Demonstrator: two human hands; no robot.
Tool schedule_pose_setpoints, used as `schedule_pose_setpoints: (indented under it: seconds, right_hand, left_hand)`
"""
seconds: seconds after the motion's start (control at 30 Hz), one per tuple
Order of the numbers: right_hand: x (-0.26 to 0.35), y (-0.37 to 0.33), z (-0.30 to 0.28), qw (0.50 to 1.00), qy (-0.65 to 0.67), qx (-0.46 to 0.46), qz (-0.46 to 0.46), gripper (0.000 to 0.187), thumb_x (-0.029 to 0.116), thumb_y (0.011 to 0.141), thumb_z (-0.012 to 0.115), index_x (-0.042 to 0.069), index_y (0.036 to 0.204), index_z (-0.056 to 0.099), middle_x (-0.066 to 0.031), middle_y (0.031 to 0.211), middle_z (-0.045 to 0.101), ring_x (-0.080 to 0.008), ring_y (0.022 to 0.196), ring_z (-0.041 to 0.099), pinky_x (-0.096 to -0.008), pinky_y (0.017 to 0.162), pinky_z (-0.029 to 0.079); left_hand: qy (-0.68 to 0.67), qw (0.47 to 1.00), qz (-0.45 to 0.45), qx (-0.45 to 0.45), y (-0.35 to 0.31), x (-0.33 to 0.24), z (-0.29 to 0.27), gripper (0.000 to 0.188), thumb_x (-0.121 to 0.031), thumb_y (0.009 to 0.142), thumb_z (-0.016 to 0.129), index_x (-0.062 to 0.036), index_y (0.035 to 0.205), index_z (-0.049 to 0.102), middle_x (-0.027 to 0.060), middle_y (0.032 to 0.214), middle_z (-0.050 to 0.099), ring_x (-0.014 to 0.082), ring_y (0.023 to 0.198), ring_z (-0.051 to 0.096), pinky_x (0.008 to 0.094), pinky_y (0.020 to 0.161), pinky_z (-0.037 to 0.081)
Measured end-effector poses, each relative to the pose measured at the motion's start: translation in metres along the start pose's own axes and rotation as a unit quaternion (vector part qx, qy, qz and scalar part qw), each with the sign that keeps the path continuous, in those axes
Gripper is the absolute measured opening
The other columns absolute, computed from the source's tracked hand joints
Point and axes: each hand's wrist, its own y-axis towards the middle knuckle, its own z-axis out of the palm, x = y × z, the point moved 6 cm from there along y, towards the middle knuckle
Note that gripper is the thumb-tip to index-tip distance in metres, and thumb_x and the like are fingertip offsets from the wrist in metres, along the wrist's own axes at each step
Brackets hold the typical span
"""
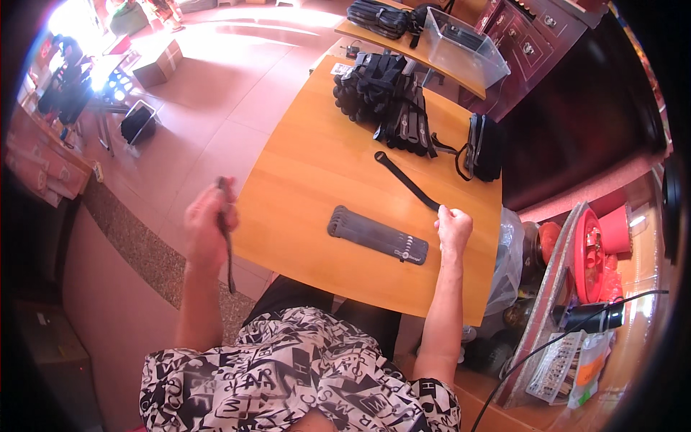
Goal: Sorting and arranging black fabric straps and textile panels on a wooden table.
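Note:
My right hand [453,227] is closed on the near end of a black strap [404,178]. The strap runs away to the far left over the table, and its far end is rounded with a small slot. Off the table's left edge, my left hand [209,219] is raised and slightly blurred. Its fingers are closed round another dark strap [230,263], which hangs down from the fist. Between my hands, a fanned stack of dark grey straps [374,234] lies on the table, rounded ends to the left, pale print at the right end.
Bundles of black straps [414,119] fill the back of the wooden table [288,180], with another black bundle [484,147] at its right edge. Behind stands a shelf with a clear plastic bin [464,50]. A cable [518,360] crosses low right. A cardboard box [158,63] sits on the floor.

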Motion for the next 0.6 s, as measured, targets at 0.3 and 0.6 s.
schedule_pose_setpoints:
  seconds: [0.3,0.6]
  right_hand:
    - [0.084,-0.087,-0.032,0.974,-0.173,0.008,-0.146,0.028,0.029,0.086,0.068,0.001,0.08,0.065,-0.0148,0.071,0.066,-0.0273,0.062,0.064,-0.0367,0.059,0.05]
    - [0.126,-0.197,0.029,0.933,0.21,0.26,-0.132,0.012,0.01,0.086,0.069,0.0,0.092,0.067,-0.0054,0.078,0.066,-0.0087,0.068,0.059,-0.0244,0.061,0.048]
  left_hand:
    - [-0.158,0.923,-0.285,0.206,-0.054,0.072,0.105,0.019,-0.007,0.091,0.055,0.0061,0.103,0.062,0.0141,0.085,0.066,0.0172,0.065,0.061,0.0281,0.06,0.049]
    - [-0.181,0.891,-0.296,0.291,-0.076,0.082,0.119,0.02,-0.003,0.085,0.065,0.0063,0.103,0.063,0.0088,0.084,0.064,0.0153,0.07,0.06,0.027,0.064,0.047]
